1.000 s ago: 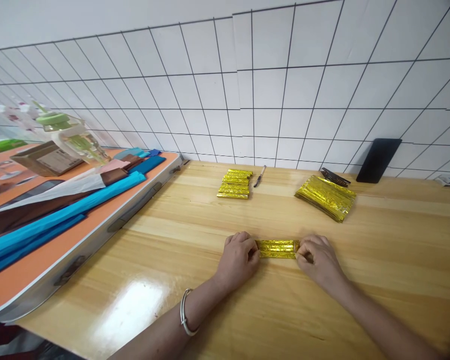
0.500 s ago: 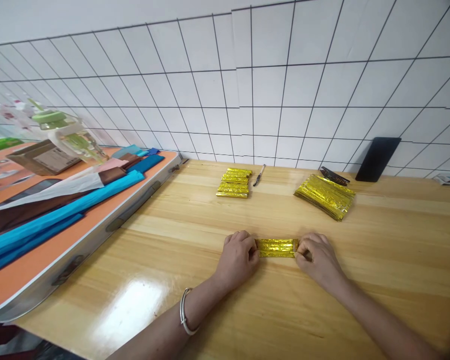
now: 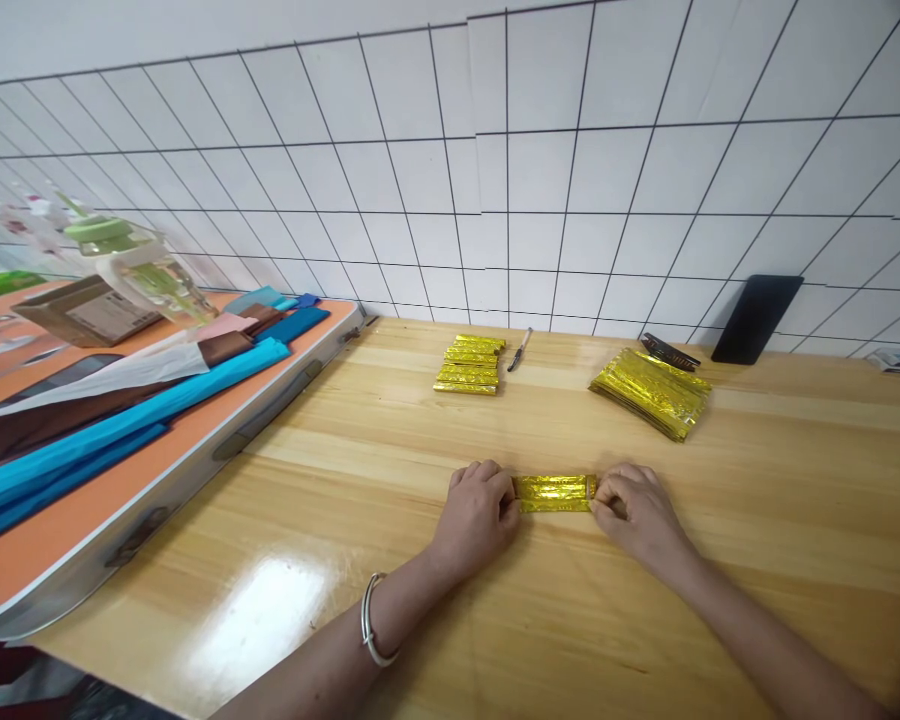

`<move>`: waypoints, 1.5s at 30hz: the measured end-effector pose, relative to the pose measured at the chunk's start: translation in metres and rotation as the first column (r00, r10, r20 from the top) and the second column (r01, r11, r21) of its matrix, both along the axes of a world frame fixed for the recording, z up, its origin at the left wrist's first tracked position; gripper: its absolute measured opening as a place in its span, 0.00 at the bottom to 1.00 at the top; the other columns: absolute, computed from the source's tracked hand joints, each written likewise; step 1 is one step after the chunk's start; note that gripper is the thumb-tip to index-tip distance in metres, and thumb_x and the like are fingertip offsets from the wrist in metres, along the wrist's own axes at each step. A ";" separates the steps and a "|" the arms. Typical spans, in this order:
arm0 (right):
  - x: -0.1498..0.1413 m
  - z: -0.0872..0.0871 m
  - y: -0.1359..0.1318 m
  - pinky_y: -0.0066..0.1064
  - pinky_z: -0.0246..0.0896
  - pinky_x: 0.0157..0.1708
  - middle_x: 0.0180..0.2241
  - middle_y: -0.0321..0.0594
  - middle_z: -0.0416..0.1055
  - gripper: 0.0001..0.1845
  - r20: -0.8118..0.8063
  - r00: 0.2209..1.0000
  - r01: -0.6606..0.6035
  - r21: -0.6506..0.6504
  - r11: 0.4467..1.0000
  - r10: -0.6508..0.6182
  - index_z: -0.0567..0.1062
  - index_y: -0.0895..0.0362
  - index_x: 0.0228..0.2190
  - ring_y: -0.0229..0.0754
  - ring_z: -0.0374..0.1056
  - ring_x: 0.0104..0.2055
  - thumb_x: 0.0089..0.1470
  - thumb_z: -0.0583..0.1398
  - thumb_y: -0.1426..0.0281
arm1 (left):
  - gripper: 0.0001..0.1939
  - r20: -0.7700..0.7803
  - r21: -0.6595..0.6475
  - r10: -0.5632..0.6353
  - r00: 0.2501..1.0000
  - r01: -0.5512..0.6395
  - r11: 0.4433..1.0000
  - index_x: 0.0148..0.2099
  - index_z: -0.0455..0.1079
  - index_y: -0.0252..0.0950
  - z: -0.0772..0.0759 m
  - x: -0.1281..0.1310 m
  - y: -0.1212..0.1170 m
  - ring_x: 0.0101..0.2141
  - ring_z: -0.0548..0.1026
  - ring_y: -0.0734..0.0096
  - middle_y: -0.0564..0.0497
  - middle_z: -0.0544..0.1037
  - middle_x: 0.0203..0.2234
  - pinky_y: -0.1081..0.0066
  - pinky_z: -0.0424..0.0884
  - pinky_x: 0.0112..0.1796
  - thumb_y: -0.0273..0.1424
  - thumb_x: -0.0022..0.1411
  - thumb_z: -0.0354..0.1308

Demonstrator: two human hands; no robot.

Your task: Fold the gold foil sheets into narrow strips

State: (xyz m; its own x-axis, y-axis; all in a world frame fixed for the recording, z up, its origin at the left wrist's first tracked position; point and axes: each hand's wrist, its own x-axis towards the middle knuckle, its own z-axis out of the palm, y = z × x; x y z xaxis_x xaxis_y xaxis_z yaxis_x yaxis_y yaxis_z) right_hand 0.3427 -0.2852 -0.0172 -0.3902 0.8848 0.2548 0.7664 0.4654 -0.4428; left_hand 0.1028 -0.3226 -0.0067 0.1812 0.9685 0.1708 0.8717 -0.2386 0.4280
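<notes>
A folded strip of gold foil [image 3: 554, 493] lies on the wooden table [image 3: 757, 500] in front of me. My left hand [image 3: 478, 517], with a silver bangle on the wrist, pinches the strip's left end with curled fingers. My right hand [image 3: 636, 512] pinches its right end the same way. Both hands rest on the table top. Farther back lies a small stack of folded gold strips [image 3: 471, 365], and to the right of it a pile of flat gold foil sheets [image 3: 651, 392].
A pen [image 3: 519, 350] lies beside the small stack. A dark hair clip [image 3: 667, 351] and a black phone [image 3: 756, 318] leaning on the tiled wall are at the back right. On the left an orange table [image 3: 67, 520] carries blue and brown paper rolls, a box and a bottle.
Both hands and the gold strip have stayed in place, the strip looks pressed slightly narrower; the view shifted a little.
</notes>
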 end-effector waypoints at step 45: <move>0.009 -0.009 0.004 0.38 0.55 0.38 0.35 0.39 0.71 0.05 -0.014 0.999 -0.053 -0.024 0.998 0.053 0.71 0.51 0.31 0.46 0.62 0.39 0.48 0.58 0.69 | 0.15 -0.136 0.019 -0.432 0.892 0.438 0.899 0.53 0.63 0.41 0.006 0.003 -0.009 0.43 0.66 0.65 0.48 0.71 0.41 0.64 0.63 0.44 0.28 0.66 0.44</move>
